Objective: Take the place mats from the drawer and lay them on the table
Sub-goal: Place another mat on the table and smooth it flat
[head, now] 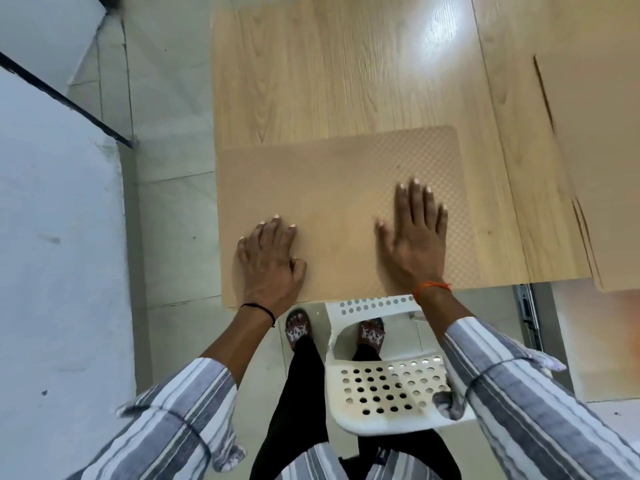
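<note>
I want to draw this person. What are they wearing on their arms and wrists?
Loose shirt sleeves with grey and white stripes, pushed up the forearms. The left hand has a thin black thread at the wrist; the right hand has an orange one. No gloves.

The flat tan rubbery place mat (332, 202) is showing a fine checkered weave pattern toward its right side. The pale wood-grain laminate table (329, 71) is carrying darker streaks and a white glare patch. The rolled shirt sleeves (526, 396) are showing grey and white stripes. The white moulded plastic chair (384, 393) is showing rows of round holes. A thin orange thread wristband (431, 288) and a thin black cord wristband (258, 308) are circling the wrists. The maroon patterned sandals (298, 329) are showing white motifs beneath black trousers (301, 403).
</note>
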A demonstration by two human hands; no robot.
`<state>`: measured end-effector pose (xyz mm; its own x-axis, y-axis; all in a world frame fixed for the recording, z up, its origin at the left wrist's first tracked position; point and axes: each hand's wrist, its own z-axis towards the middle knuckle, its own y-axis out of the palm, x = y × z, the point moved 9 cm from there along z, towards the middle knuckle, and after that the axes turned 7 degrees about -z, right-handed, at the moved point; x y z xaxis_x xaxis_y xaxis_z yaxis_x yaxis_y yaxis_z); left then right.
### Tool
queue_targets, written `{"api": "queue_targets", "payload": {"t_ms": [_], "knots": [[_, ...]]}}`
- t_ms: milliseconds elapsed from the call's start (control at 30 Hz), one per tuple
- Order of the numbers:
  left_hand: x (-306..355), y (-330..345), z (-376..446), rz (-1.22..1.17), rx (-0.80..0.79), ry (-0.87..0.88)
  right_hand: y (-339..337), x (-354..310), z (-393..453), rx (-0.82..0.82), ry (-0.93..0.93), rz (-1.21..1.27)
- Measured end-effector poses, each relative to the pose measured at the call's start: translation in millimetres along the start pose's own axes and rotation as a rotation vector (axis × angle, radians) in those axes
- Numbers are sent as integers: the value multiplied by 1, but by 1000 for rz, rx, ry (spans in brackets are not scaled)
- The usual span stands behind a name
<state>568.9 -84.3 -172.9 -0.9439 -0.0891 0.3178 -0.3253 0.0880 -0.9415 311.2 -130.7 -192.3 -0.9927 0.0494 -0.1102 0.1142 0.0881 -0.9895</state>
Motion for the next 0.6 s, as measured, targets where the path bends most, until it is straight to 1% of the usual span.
{"api": "queue_targets", "payload": {"t_ms": [67,100,133,167,200,267,333,367,433,500,600], "knots": [[17,-14,10,-79,93,19,0,0,1,7,0,-5],[32,-20,18,-146,146,57,-1,0,1,9,-2,-7],[51,-22,30,-212,177,116,0,0,1,12,-6,-6],[74,-21,44,-266,175,189,0,-1,0,15,-7,0],[101,-15,63,-304,145,264,0,0,1,18,-4,7],[154,5,103,-316,24,371,0,1,1,31,6,5],[190,33,134,-243,-136,402,-2,0,0,57,13,1],[198,45,145,-184,-186,407,-3,0,1,71,20,8],[202,61,155,-58,-198,436,-6,2,0,98,40,30],[192,64,157,5,-169,448,-7,2,0,106,39,23],[151,56,156,8,-122,325,-6,3,1,93,37,2]]}}
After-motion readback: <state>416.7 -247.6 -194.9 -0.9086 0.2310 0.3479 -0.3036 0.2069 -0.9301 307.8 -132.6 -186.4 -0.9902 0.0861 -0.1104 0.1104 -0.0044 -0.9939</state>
